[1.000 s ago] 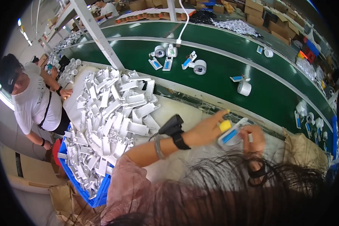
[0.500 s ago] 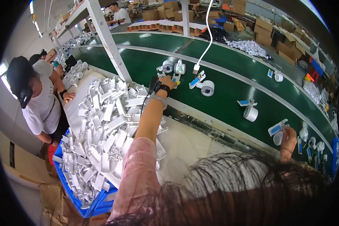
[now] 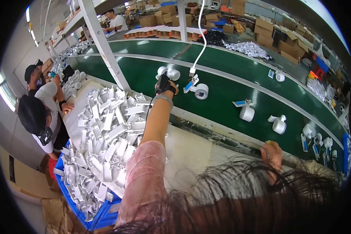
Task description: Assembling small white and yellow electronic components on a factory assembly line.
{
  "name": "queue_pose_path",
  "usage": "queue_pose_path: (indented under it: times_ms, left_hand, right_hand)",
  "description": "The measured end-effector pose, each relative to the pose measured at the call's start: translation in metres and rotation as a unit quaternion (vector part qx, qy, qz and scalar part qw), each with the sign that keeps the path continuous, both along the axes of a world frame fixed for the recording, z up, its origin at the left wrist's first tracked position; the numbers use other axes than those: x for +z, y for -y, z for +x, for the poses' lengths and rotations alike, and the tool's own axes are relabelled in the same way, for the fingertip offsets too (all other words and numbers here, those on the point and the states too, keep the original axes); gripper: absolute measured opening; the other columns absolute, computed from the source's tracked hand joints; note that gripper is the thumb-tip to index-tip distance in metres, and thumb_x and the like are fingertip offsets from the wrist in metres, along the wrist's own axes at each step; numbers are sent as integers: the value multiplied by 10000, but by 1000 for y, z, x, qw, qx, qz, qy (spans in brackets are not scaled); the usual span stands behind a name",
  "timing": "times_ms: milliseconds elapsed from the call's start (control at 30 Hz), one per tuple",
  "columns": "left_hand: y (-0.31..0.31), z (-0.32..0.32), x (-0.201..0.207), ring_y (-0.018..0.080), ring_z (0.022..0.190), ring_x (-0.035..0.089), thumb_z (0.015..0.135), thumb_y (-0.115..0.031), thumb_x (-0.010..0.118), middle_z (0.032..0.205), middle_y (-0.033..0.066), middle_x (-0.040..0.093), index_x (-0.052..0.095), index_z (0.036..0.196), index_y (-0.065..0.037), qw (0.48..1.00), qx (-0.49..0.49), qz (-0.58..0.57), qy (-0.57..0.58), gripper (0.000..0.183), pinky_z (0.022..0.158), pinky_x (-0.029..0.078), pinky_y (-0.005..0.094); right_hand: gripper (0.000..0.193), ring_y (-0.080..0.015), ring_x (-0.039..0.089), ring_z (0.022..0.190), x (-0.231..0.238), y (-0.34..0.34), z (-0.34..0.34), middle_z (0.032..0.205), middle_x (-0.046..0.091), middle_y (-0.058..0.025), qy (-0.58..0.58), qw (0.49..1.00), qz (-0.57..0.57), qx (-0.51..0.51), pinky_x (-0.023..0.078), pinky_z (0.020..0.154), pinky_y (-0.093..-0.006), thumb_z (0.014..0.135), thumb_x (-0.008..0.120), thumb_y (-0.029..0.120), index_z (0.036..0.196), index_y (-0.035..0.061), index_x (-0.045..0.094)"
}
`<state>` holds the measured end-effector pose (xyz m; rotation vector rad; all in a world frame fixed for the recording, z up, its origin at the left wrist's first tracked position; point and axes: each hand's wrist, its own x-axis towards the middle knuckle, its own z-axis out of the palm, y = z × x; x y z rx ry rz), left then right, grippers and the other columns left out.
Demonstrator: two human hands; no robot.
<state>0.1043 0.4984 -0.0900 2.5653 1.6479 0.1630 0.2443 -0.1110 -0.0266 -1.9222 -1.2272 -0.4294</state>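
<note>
My left hand [image 3: 171, 86], with a black device strapped at the wrist, reaches over the green conveyor belt [image 3: 222, 87]. Right by its fingers is a pair of white cylindrical lamp heads [image 3: 169, 73]; the wrist device hides most of the fingers, so any grip is not visible. My right hand [image 3: 273, 154] is at the belt's near edge, fingers loosely bent and apart, no object seen in it. Just beyond it on the belt rests a white lamp [image 3: 279, 125] with a bracket arm. Farther left lie another lamp with a blue-marked bracket [image 3: 246, 112] and a similar lamp [image 3: 201, 91].
White plastic housings [image 3: 109, 132] are heaped on the table to my left, spilling into a blue crate [image 3: 91, 224]. Several lamps [image 3: 318, 140] cluster at the belt's right end. A white cable [image 3: 202, 43] hangs above the belt. A co-worker [image 3: 39, 113] stands at left.
My right hand has let go of a lamp, which now rests on the belt, and has drawn back left. My left hand stays by the lamp pair, its fingers now more hidden.
</note>
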Motion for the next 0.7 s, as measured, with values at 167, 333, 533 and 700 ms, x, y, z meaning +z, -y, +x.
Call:
queue_pose_path:
  times_ms: [167, 333, 533, 700]
  left_hand:
    - [-6, -16, -7, 292, 1049, 655, 797, -251, 641, 1129, 177, 677, 671, 1118, -52, 999, -37, 3, -11, 379, 891, 534, 389]
    - [42, -43, 9, 345, 950, 669, 785, -195, 657, 936, 172, 689, 703, 932, -87, 974, -29, 224, -16, 189, 769, 539, 455]
    - [82, -57, 83, 377, 777, 678, 734, -217, 683, 823, 169, 690, 701, 872, -70, 965, -136, 196, 107, 203, 691, 547, 468]
    - [212, -93, 190, 376, 780, 665, 701, -163, 698, 837, 209, 681, 695, 938, -27, 955, -251, 64, 143, 273, 721, 534, 438]
  right_hand:
    - [196, -355, 604, 901, 5, 0, -6, 968, 622, -128, 61, 997, -43, 27, 489, 780, -429, 710, 757, 42, 883, 88, 676]
    - [158, -330, 599, 931, 28, 6, -27, 993, 633, -110, 49, 997, -45, 44, 465, 827, -422, 755, 730, 54, 900, 87, 675]
    - [139, -305, 608, 940, 30, 35, -39, 977, 641, -93, 42, 996, -66, 50, 454, 859, -420, 767, 708, 51, 897, 81, 665]
    - [149, -293, 613, 916, 38, 45, -46, 965, 638, -94, 37, 992, -76, 96, 466, 842, -402, 751, 700, 36, 887, 80, 657]
